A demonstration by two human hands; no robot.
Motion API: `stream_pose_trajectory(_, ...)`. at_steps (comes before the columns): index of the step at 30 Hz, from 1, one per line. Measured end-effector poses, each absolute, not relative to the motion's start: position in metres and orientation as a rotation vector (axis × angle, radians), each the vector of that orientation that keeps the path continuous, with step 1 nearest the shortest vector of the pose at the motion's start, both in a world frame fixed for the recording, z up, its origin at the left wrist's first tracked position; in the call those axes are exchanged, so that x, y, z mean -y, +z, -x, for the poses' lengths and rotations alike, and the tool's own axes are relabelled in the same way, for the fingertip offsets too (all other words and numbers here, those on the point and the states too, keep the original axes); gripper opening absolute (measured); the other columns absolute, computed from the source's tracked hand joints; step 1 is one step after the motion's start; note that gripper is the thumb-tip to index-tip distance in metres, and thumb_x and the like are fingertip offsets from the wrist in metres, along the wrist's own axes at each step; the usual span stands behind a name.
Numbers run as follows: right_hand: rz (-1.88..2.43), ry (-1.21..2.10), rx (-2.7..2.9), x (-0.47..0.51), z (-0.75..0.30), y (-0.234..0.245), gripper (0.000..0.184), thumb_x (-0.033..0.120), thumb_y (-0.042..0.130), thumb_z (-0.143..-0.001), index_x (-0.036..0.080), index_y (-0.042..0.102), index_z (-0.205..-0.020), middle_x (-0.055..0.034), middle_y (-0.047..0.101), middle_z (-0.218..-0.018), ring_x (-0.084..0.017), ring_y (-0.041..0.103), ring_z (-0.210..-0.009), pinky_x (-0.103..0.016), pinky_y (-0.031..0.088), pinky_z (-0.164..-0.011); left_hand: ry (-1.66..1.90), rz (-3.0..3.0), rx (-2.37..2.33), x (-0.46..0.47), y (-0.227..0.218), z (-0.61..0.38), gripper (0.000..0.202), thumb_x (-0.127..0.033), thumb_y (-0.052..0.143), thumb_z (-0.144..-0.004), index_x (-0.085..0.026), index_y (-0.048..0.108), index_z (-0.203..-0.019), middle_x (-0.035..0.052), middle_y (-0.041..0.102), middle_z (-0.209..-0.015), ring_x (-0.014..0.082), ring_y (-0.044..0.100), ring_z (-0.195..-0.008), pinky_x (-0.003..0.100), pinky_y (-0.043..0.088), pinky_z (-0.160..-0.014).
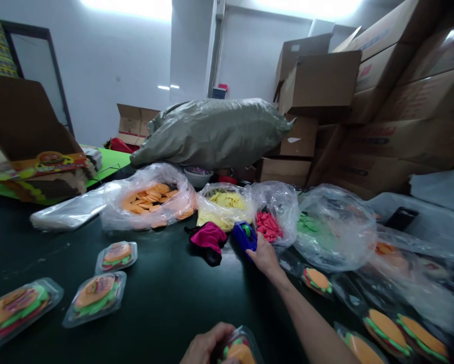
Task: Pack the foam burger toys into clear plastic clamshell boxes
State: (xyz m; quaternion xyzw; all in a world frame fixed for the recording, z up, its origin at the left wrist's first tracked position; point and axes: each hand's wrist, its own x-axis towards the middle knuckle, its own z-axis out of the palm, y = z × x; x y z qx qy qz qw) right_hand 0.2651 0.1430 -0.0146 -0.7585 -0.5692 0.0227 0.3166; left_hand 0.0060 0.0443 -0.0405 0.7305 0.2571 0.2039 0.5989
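Note:
At the bottom edge my left hand [211,346] holds a transparent plastic pack [244,349] with a toy burger inside; part of both is cut off by the frame. Farther out, my right hand [263,253] grips the near end of a blue tape dispenser [245,238] with a green core, thumb on its side. A pink and black cloth item [208,240] lies just left of the dispenser. Packed toy burgers [98,293] lie on the dark table [154,313] to the left. On the right, open packs hold more burgers [316,279].
Plastic bags hold orange pieces [149,199], yellow pieces [227,199], red pieces [268,226] and green pieces [308,222]. Flat plastic sleeves [67,210] lie at left. Behind are a big grey-green sack [215,132], stacked cartons [412,111] and an open cardboard box [26,116].

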Motion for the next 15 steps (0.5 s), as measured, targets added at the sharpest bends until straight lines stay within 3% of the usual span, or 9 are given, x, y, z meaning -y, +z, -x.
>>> stream_pose_trajectory(3, 2.027, 0.155, 1.418, -0.133, -0.262, -0.017, 0.06, 0.021, 0.072, -0.072, 0.012, 0.047, -0.126, -0.0161, 0.062, -0.114, -0.03, 0.06, -0.105, -0.041, 0.043, -0.09, 0.493, -1.696, -0.609, -0.04, -0.032, -0.004, 0.048, -0.055, 0.056, -0.078, -0.015, 0.061, -0.103, 0.0018, 0.06, -0.078, 0.0139, 0.047, -0.066, 0.021, 0.036, -0.06)
stream_pose_trajectory(8, 2.06, 0.481, 1.167, -0.133, -0.271, -0.002, 0.028, 0.035, 0.059, -0.09, 0.015, 0.059, -0.11, -0.007, 0.062, -0.111, -0.021, 0.062, -0.096, -0.043, 0.051, -0.084, 0.524, -1.679, -0.638, -0.034, -0.026, -0.004, 0.045, -0.051, 0.056, -0.079, -0.014, 0.062, -0.104, 0.0049, 0.065, -0.086, 0.0179, 0.054, -0.074, 0.023, 0.041, -0.065)
stream_pose_trajectory(15, 1.921, 0.799, 0.687, -0.15, -0.27, 0.007, 0.03, 0.031, 0.057, -0.091, 0.016, 0.057, -0.117, -0.0078, 0.061, -0.116, -0.021, 0.063, -0.095, -0.04, 0.055, -0.079, 0.517, -1.632, -0.633, -0.029, -0.025, -0.003, 0.042, -0.047, 0.06, -0.078, -0.014, 0.063, -0.104, 0.0056, 0.067, -0.088, 0.0194, 0.058, -0.078, 0.024, 0.043, -0.067)
